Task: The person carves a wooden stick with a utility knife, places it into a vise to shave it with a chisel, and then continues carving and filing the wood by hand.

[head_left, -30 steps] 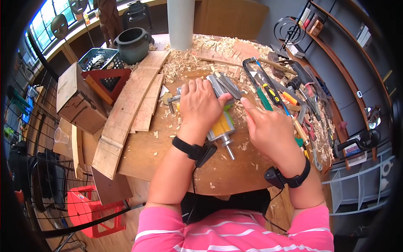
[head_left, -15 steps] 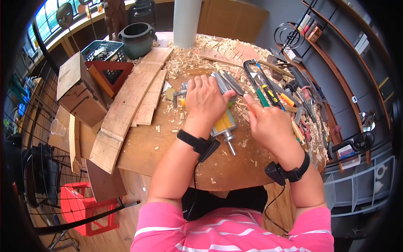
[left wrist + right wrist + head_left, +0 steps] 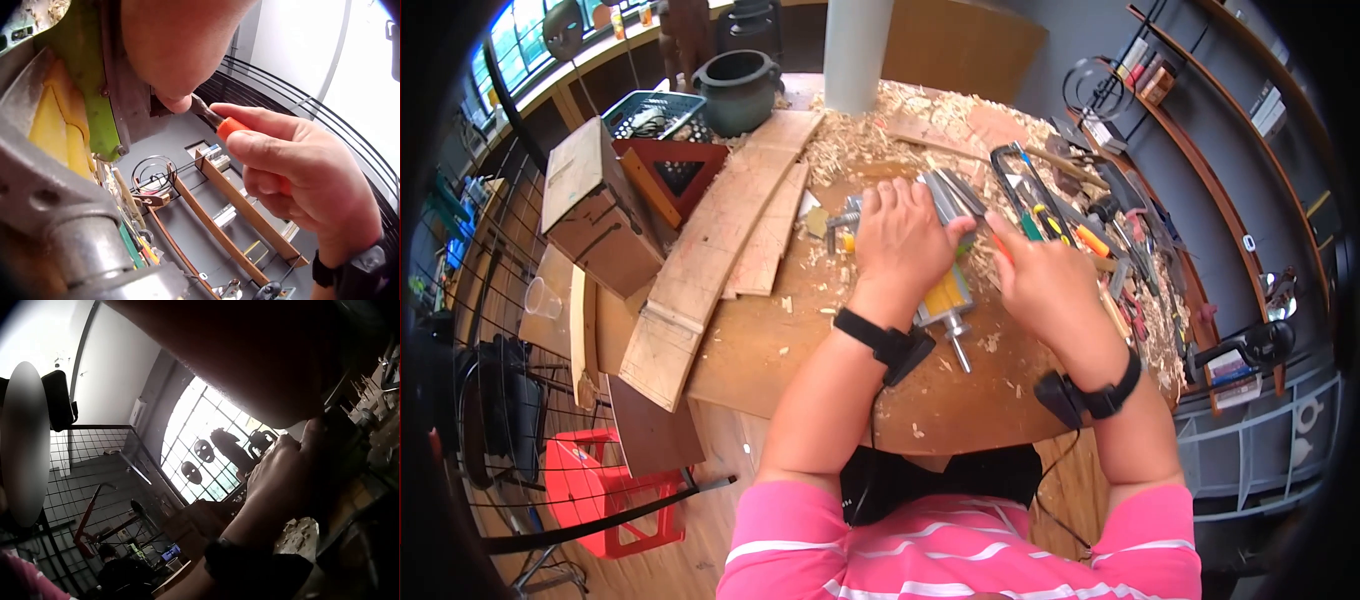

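Note:
In the head view a grey, yellow and green vise [image 3: 945,298] stands on the wooden table, its screw pointing towards the person. My left hand [image 3: 900,245] grips over the top of it, fingers bent across the far side and thumb stretched to the right. My right hand [image 3: 1050,290] holds a file by its orange handle [image 3: 231,128], index finger laid forward along it. The file's narrow metal shank [image 3: 206,109] runs up to the left thumb in the left wrist view. Whatever lies beneath the left palm is hidden.
Wood shavings [image 3: 830,150] cover the table's far part. Long boards [image 3: 720,250] and a cardboard box [image 3: 595,215] are on the left, near a dark pot [image 3: 738,95]. Several tools, among them a hacksaw [image 3: 1005,165], crowd the right side. A red stool [image 3: 600,500] stands below left.
The head view has shifted slightly, so the table and vise sit a little further right. My right hand has moved slightly forward, nearer the left thumb. Both hands keep their hold.

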The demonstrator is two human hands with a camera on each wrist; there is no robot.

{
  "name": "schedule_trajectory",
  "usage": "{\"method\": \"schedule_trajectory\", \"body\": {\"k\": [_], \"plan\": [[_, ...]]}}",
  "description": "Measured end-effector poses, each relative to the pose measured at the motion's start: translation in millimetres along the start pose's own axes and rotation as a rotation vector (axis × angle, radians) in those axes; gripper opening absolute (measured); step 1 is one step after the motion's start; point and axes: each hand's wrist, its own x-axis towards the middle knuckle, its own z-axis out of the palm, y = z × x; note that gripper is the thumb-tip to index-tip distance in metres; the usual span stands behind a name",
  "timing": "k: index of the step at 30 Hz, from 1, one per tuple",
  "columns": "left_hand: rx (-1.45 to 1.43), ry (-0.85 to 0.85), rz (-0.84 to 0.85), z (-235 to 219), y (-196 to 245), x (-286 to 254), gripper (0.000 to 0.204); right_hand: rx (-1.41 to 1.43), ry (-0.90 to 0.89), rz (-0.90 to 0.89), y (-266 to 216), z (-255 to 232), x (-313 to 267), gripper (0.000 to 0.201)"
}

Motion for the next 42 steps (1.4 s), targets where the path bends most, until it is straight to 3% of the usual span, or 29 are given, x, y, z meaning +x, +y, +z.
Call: {"method": "schedule_trajectory", "body": {"k": [1,5,9,11,12,13,14,15,17,18,20,23,25,27,28,30,33,42], "plan": [[0.007,0.041,0.010,1,-5,3,0.057,0.010,-0.010,0.004,0,-2,3,0.043],[-0.046,-0.074,-0.032,-11,-2,5,0.061,0.021,-0.062,0.071,5,-24,-30,0.044],[0.008,-0.102,0.027,-28,-1,14,0.063,0.193,0.071,0.099,25,-18,-61,0.044],[0.032,-0.446,-0.077,-50,2,35,0.061,0.353,0.157,0.114,35,-10,-72,0.043],[-0.106,-0.586,-0.179,-53,-4,56,0.070,0.359,0.157,0.119,37,-7,-75,0.043],[-0.226,-0.530,-0.207,-33,-18,72,0.054,0.406,0.122,0.152,38,-5,-78,0.041],[0.054,-0.594,0.276,-10,-40,96,0.040,0.450,0.090,0.183,39,-3,-79,0.040],[-0.060,-0.533,0.100,-3,-37,103,0.035,0.449,0.096,0.186,41,0,-80,0.040],[-0.413,-0.578,-0.270,0,-31,108,0.028,0.544,0.175,0.151,46,6,-78,0.040],[-0.411,-0.578,-0.268,2,-26,110,0.028,0.548,0.216,0.124,48,7,-77,0.039],[-0.658,-0.512,-0.647,9,-15,110,0.029,0.566,0.244,0.106,50,8,-74,0.039],[-0.675,-0.457,-0.546,16,-21,104,0.034,0.583,0.291,0.090,47,6,-72,0.038],[-0.733,-0.424,-0.596,18,-18,100,0.034,0.587,0.307,0.094,41,6,-69,0.037],[-1.097,-0.347,-0.735,4,-11,98,0.031,0.551,0.218,0.126,35,6,-61,0.038],[-1.096,-0.348,-0.731,8,-15,99,0.031,0.551,0.221,0.128,32,9,-57,0.038],[-0.838,-0.402,-0.609,24,-27,101,0.032,0.426,0.266,0.087,27,19,-52,0.038],[-0.600,-0.383,-0.605,40,-34,102,0.034,0.326,0.218,0.098,17,20,-49,0.039],[-0.603,-0.414,-0.565,40,-33,102,0.037,0.233,0.117,0.060,6,19,-25,0.040]]}}
